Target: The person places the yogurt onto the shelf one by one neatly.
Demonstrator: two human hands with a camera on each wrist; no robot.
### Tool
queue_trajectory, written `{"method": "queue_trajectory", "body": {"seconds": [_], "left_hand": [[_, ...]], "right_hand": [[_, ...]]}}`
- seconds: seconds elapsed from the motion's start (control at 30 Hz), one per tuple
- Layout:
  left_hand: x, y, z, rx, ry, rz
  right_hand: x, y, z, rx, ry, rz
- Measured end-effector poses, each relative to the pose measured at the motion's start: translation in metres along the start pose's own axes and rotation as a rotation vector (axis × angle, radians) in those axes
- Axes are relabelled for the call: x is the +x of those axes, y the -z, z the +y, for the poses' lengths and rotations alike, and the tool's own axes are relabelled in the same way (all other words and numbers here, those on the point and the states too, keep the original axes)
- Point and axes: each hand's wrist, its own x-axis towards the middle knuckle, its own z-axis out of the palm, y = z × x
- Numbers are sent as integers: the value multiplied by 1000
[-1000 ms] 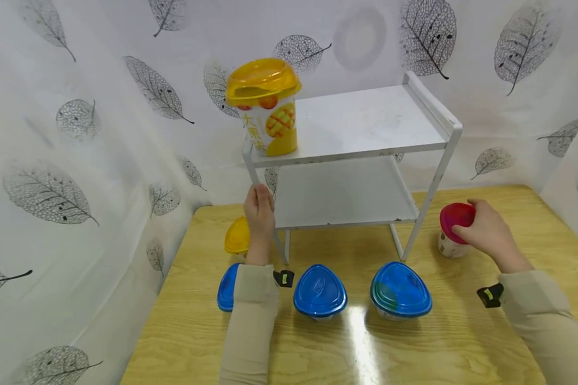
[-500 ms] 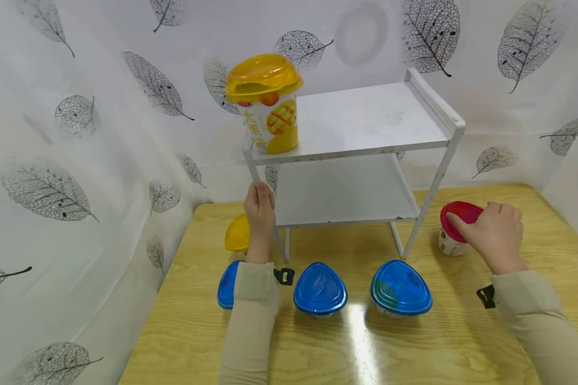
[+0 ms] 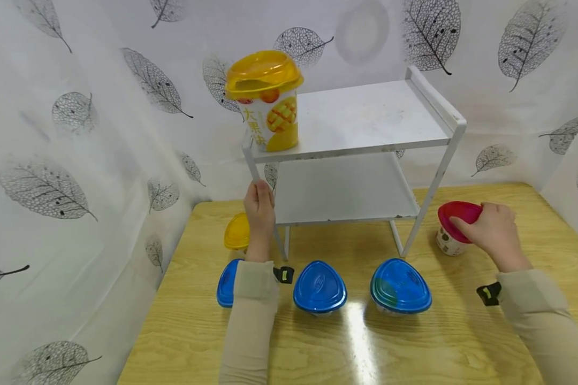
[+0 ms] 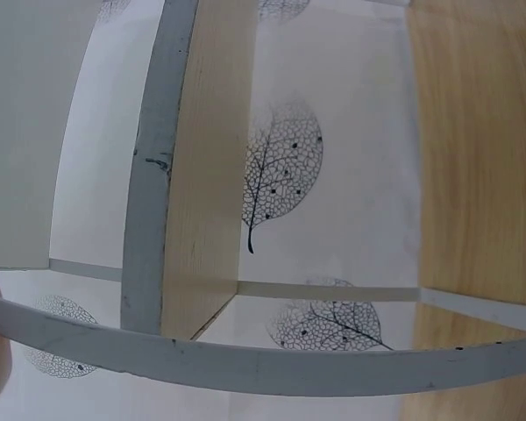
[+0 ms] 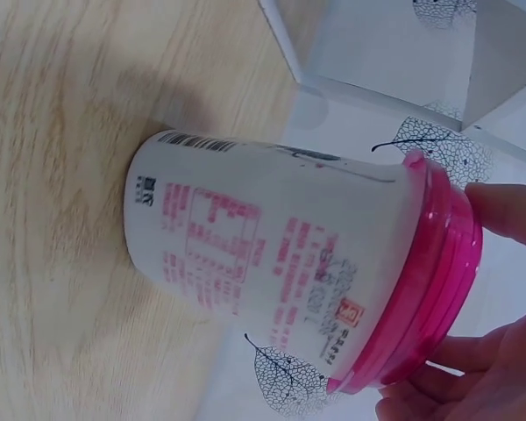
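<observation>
My left hand (image 3: 260, 211) grips the front left post of a white two-tier shelf rack (image 3: 356, 120); in the left wrist view only a fingertip shows at the post (image 4: 272, 368). At the right, my right hand (image 3: 496, 232) holds a white paper cup with a red-pink lid (image 3: 457, 216) by that lid. The right wrist view shows the thumb and fingers on either side of the pink lid (image 5: 430, 281), with printed text on the cup wall (image 5: 263, 237). The cup's base seems to be on the table. A yellow-lidded cup (image 3: 270, 101) stands on the rack's top left corner.
Blue-lidded cups stand before the rack, one in the middle (image 3: 320, 289), one at right (image 3: 400, 286) and one (image 3: 227, 283) partly behind the left sleeve. A yellow-lidded cup (image 3: 237, 232) sits left of the rack on the wooden table (image 3: 318, 353). Leaf-patterned sheeting (image 3: 125, 133) hangs behind.
My right hand's fingers have shifted on the red-pink lid, moving right and then slightly back left. The cup has barely shifted. My left hand stays on the rack post.
</observation>
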Motion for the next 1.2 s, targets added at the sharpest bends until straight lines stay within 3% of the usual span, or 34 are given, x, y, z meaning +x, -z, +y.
{"method": "queue_trajectory", "body": {"seconds": [0.37, 0.47, 0.57, 0.7, 0.87, 1.2], "left_hand": [[0, -1, -2, 18, -1, 21], [0, -1, -2, 22, -5, 25], [0, -2, -2, 19, -11, 27], [0, -2, -1, 20, -10, 30], [1, 0, -1, 25, -2, 21], [0, 1, -2, 9, 4, -1]], "right_hand": [[6, 4, 3, 95, 130, -114], [5, 7, 5, 144, 83, -82], [3, 8, 6, 200, 21, 13], [0, 6, 5, 161, -11, 101], [-1, 1, 1, 52, -54, 57], [-1, -4, -1, 30, -66, 20]]}}
